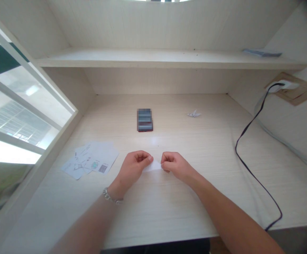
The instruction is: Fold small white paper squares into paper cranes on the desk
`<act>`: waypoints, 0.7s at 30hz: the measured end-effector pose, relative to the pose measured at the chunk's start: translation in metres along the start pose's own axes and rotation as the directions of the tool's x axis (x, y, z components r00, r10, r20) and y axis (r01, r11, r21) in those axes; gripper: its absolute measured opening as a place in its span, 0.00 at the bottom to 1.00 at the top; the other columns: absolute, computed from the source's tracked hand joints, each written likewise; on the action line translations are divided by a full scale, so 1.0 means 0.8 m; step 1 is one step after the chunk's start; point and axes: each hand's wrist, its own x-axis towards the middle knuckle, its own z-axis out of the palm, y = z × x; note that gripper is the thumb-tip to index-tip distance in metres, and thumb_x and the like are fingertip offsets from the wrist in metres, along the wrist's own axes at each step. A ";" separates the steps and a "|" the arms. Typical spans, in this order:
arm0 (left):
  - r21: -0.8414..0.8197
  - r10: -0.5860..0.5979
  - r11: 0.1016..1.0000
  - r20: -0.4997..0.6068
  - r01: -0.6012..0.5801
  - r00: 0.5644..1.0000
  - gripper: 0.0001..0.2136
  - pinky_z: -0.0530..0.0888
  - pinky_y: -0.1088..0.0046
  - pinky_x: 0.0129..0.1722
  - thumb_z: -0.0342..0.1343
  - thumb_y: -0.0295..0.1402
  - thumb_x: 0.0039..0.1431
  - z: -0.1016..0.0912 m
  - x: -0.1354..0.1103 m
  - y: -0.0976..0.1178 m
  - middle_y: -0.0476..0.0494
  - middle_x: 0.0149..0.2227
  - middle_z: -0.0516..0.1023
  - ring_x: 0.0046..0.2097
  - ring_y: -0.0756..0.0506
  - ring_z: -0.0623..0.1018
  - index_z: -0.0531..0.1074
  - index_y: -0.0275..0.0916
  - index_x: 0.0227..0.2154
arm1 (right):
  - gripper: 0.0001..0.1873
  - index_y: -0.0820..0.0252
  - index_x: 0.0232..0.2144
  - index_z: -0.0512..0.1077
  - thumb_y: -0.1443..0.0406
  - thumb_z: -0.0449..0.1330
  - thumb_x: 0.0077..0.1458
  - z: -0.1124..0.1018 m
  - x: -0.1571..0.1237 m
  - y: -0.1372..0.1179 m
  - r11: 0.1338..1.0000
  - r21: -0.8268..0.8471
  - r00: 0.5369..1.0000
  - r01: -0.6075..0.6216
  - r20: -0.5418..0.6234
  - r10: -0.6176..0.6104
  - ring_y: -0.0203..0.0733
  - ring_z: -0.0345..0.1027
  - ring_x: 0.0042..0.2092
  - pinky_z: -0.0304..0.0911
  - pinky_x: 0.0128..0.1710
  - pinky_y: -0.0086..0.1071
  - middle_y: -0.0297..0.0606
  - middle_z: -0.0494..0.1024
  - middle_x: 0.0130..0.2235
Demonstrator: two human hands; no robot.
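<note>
A small piece of white folded paper [153, 167] is held between both hands, low over the front middle of the desk. My left hand [135, 165], with a bracelet at its wrist, pinches the paper's left side between thumb and fingers. At the right corner, the curled fingers and thumb of my right hand [175, 164] close on the paper. The fingers hide part of its edges, so its full shape cannot be made out. Behind the hands lies a phone [145, 120], its screen pixelated. Further right sits a small folded paper crane [194, 114].
Several printed paper sheets [100, 157] overlap left of my left hand. A black cable [244, 164] runs from the wall socket [298, 88] across the desk's right side. Above the back stands a shelf [148, 58] with flat papers [262, 52]. A window frame [60, 123] borders the left.
</note>
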 end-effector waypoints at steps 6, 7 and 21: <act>-0.107 -0.007 0.994 -0.120 -0.006 0.993 0.10 0.64 0.76 0.25 0.59 0.38 0.45 -0.021 0.006 -0.003 0.49 0.23 0.73 0.24 0.52 0.69 0.72 0.34 0.25 | 0.05 0.61 0.17 0.63 0.71 0.52 0.41 -0.014 -0.003 -0.005 0.999 0.044 0.999 0.020 -0.044 -0.018 0.32 0.52 0.22 0.48 0.22 0.27 0.28 0.62 0.18; -0.108 -0.003 0.994 -0.135 -0.012 0.991 0.11 0.64 0.76 0.25 0.59 0.38 0.45 -0.022 0.006 -0.003 0.49 0.23 0.73 0.25 0.52 0.70 0.72 0.34 0.25 | 0.05 0.61 0.18 0.63 0.69 0.53 0.43 -0.014 -0.002 -0.006 0.998 0.060 0.997 0.027 -0.069 -0.023 0.32 0.54 0.22 0.49 0.23 0.27 0.29 0.63 0.18; 0.269 0.065 0.959 0.110 -0.092 0.992 0.07 0.66 0.75 0.27 0.54 0.32 0.48 -0.004 -0.004 0.002 0.47 0.25 0.76 0.28 0.49 0.72 0.75 0.36 0.24 | 0.08 0.61 0.24 0.70 0.62 0.56 0.49 -0.002 -0.001 -0.001 1.000 -0.029 1.000 0.010 0.017 -0.009 0.33 0.58 0.24 0.53 0.24 0.27 0.32 0.67 0.22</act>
